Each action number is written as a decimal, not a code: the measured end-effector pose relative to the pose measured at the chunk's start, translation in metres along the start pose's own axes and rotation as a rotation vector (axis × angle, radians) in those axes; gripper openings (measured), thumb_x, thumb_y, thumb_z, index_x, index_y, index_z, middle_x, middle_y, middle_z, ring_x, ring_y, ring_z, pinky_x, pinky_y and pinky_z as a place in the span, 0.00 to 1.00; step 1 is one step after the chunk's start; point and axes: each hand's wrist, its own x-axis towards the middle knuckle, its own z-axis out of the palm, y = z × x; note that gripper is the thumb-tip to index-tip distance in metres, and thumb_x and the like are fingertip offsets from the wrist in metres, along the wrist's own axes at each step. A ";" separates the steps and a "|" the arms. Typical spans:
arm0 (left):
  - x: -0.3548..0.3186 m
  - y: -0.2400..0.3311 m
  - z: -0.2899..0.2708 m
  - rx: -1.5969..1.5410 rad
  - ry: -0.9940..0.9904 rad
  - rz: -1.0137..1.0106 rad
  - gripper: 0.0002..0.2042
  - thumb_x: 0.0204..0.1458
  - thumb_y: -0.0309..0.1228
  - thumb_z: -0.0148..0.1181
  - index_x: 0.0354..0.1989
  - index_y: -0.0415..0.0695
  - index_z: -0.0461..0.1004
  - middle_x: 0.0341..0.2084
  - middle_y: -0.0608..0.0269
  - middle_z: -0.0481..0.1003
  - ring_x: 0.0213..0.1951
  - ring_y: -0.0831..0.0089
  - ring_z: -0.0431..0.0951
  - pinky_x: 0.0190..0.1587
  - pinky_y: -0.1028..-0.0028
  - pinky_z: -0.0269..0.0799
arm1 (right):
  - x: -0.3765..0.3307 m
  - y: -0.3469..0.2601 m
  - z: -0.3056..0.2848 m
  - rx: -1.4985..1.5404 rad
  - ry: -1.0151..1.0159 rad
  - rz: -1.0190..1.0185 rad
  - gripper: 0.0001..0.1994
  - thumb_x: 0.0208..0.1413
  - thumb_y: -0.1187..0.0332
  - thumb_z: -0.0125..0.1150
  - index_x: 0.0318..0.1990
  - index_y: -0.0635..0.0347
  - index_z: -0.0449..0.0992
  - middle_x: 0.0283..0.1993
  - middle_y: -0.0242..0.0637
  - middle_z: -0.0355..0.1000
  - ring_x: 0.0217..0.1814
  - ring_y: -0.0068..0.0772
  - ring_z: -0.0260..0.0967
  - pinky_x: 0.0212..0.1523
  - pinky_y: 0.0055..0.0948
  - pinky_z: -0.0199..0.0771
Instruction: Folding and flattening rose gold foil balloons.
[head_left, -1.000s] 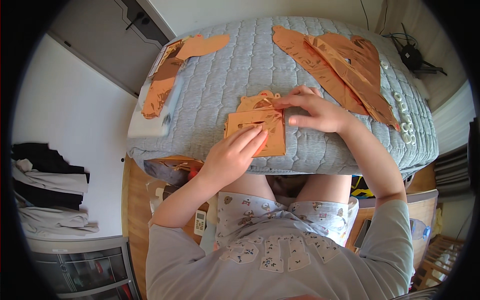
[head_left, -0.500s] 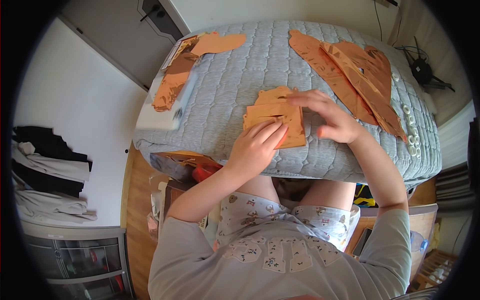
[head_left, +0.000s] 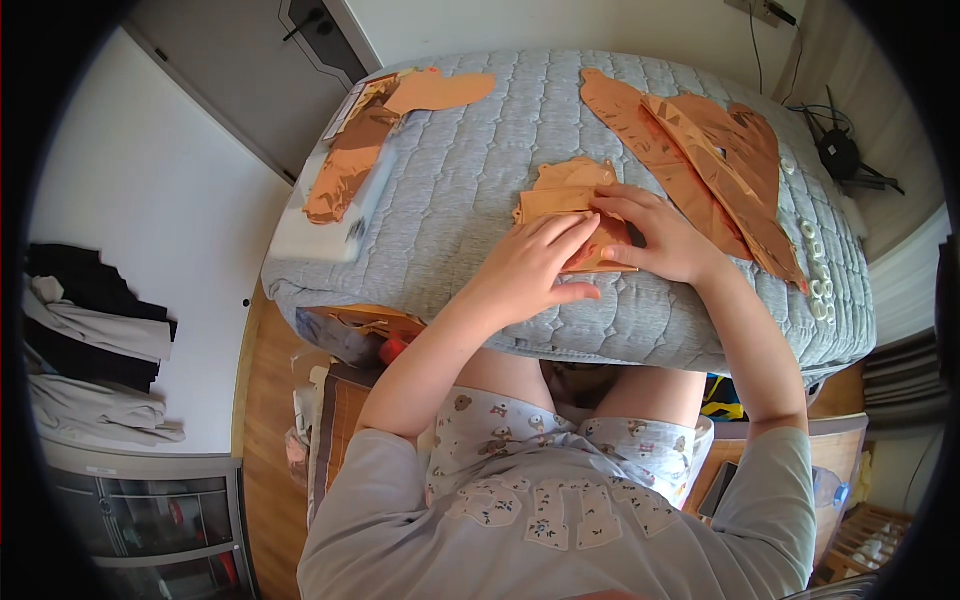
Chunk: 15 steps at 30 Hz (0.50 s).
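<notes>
A person in a grey short-sleeved top and printed shorts (head_left: 500,425) sits at the near edge of a bed (head_left: 470,170) with a quilted grey cover, both bare hands on a folded piece of copper-coloured foil (head_left: 570,202). The foil lies on the bed near the middle of its near edge, a scalloped, rounded part showing on the side toward the bed's far edge. The left hand (head_left: 525,262) rests across the foil, its fingers extended and pressed together, its thumb held apart toward the bed's near edge. The right hand (head_left: 668,235) reaches in from the bed's right side, fingers bent and close together, forefinger on the foil and thumb set well apart from it; whether the thumb presses the foil cannot be told.

Larger sheets of the same foil (head_left: 690,160) lie overlapping on the bed's right half, beside a row of white rings (head_left: 815,270) along its right edge. On the bed's left side, a foil strip (head_left: 345,170) lies partly over a clear plastic package (head_left: 310,235), with a rounded foil piece (head_left: 445,92) toward the bed's far edge. Beyond the bed's far right corner is a black device with antennas (head_left: 838,155).
</notes>
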 end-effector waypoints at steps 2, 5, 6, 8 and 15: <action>-0.007 -0.009 -0.009 -0.096 -0.004 -0.002 0.29 0.56 0.44 0.67 0.63 0.41 0.72 0.58 0.55 0.74 0.58 0.56 0.74 0.60 0.58 0.69 | -0.001 -0.005 -0.002 -0.062 -0.018 -0.020 0.36 0.59 0.45 0.64 0.67 0.63 0.70 0.74 0.52 0.60 0.77 0.54 0.55 0.75 0.48 0.54; -0.014 -0.040 -0.027 0.021 -0.007 -0.158 0.29 0.60 0.42 0.63 0.67 0.43 0.69 0.60 0.53 0.73 0.62 0.56 0.71 0.66 0.58 0.63 | 0.000 -0.005 -0.001 -0.092 -0.019 -0.028 0.38 0.57 0.44 0.66 0.67 0.62 0.70 0.74 0.51 0.60 0.79 0.54 0.51 0.76 0.50 0.50; -0.016 -0.049 -0.032 0.022 -0.006 -0.158 0.29 0.60 0.42 0.63 0.67 0.43 0.69 0.60 0.53 0.73 0.62 0.56 0.71 0.66 0.58 0.63 | 0.000 -0.003 0.000 -0.092 -0.019 -0.029 0.38 0.57 0.44 0.66 0.67 0.62 0.70 0.74 0.51 0.60 0.79 0.54 0.51 0.76 0.50 0.50; -0.016 -0.057 -0.044 0.013 -0.077 -0.280 0.30 0.56 0.38 0.68 0.68 0.47 0.69 0.64 0.56 0.70 0.65 0.57 0.68 0.67 0.62 0.62 | 0.001 0.003 0.000 -0.032 -0.019 -0.010 0.39 0.55 0.44 0.67 0.68 0.61 0.69 0.75 0.49 0.60 0.81 0.53 0.48 0.78 0.50 0.47; -0.015 -0.058 -0.048 0.133 -0.265 -0.181 0.37 0.51 0.49 0.71 0.69 0.50 0.68 0.70 0.59 0.64 0.72 0.59 0.60 0.72 0.56 0.49 | 0.000 0.003 -0.004 -0.095 -0.069 -0.043 0.39 0.53 0.45 0.69 0.68 0.58 0.69 0.75 0.48 0.59 0.81 0.52 0.47 0.79 0.50 0.44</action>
